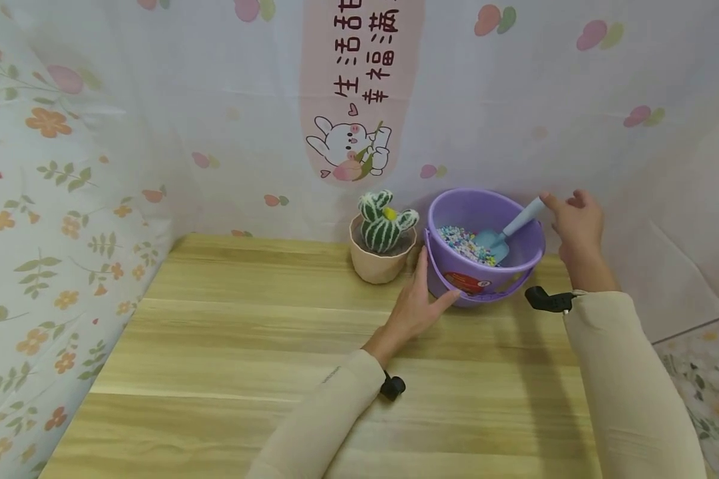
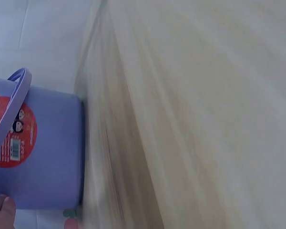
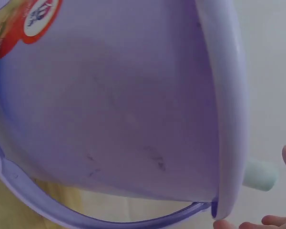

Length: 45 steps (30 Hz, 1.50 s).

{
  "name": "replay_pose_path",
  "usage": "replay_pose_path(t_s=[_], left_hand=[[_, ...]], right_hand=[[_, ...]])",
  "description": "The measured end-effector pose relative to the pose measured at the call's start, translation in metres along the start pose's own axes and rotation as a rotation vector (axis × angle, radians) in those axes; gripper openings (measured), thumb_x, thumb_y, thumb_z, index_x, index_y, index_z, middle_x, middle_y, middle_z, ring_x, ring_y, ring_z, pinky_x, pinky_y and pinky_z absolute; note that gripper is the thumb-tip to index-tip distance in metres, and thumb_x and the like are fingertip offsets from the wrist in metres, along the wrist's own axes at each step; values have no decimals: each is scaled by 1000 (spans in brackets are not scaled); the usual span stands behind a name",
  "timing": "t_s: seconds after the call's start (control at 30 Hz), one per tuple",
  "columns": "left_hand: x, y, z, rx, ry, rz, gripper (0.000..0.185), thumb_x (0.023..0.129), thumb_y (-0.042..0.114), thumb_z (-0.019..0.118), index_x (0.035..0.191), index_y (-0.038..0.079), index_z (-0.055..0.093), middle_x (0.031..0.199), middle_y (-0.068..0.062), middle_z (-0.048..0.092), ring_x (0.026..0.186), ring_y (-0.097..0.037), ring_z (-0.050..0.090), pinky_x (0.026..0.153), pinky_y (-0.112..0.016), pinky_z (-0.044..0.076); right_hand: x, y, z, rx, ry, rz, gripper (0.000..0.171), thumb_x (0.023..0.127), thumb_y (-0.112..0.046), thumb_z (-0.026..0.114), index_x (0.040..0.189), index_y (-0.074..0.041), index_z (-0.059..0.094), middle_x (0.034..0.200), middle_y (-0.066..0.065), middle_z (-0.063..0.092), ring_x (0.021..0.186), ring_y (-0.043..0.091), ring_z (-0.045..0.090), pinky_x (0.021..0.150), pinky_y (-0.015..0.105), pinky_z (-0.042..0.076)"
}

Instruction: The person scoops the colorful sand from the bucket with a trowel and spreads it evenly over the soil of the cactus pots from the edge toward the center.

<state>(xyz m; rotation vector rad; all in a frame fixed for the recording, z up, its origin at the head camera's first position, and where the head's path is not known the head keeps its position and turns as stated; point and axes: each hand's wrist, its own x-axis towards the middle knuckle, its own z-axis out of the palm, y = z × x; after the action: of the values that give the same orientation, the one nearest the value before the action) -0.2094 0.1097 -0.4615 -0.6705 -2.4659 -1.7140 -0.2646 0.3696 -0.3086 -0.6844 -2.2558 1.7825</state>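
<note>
A purple plastic bucket [image 1: 479, 209] with a red label stands at the back right, its carrying handle hanging down in front. Inside lie small multicoloured beads [image 1: 463, 245]. A light-blue scoop [image 1: 499, 247] leans in the bucket, its blade among the beads and its handle over the right rim. My left hand [image 1: 412, 307] rests against the bucket's left front, thumb and fingers extended. My right hand [image 1: 578, 223] is beside the scoop's handle end [image 3: 260, 175]; in the right wrist view, thumb and fingers stand apart around it, with a gap visible.
Left of the bucket stands a knitted cactus in a beige pot [image 1: 379, 267], close to the bucket and my left fingers. The wooden table [image 1: 228, 332] extends to the front and left. A printed cloth [image 1: 245, 133] hangs right behind the bucket and pot.
</note>
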Motion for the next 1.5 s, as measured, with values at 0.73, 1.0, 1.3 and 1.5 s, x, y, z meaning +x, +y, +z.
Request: replay_pose_path(t_s=[0.73, 1.0, 1.3, 1.5], left_hand=[[15, 7, 22, -76, 162, -95, 101, 87, 50, 67, 158, 22, 0, 159, -7, 27, 138, -28, 38, 109, -43, 37], [20, 9, 26, -107, 201, -118, 103, 84, 49, 71, 157, 17, 5, 157, -6, 31, 138, -24, 39, 109, -41, 38], [28, 12, 31, -103, 238, -219, 114, 72, 51, 82, 156, 18, 12, 151, -9, 40, 134, -23, 44, 107, -39, 40], [31, 17, 31, -103, 264, -240, 114, 68, 50, 85, 153, 16, 18, 145, -9, 46, 130, -23, 49, 104, -38, 43]], right_hand=[[17, -11, 10, 547, -126, 116, 80, 78, -5, 80, 148, -8, 41, 117, -1, 63, 111, 10, 60, 94, 23, 48], [16, -10, 17, 517, -108, 118, 83, 76, -4, 82, 147, -5, 41, 103, 0, 67, 107, 11, 62, 95, 25, 47], [10, -6, 24, 374, -184, 29, 55, 90, -18, 68, 137, 1, 44, 73, -1, 70, 70, 9, 71, 67, 27, 58], [11, -2, 28, 233, -196, -26, 56, 96, -26, 59, 140, 3, 39, 77, -7, 68, 70, 6, 69, 64, 28, 58]])
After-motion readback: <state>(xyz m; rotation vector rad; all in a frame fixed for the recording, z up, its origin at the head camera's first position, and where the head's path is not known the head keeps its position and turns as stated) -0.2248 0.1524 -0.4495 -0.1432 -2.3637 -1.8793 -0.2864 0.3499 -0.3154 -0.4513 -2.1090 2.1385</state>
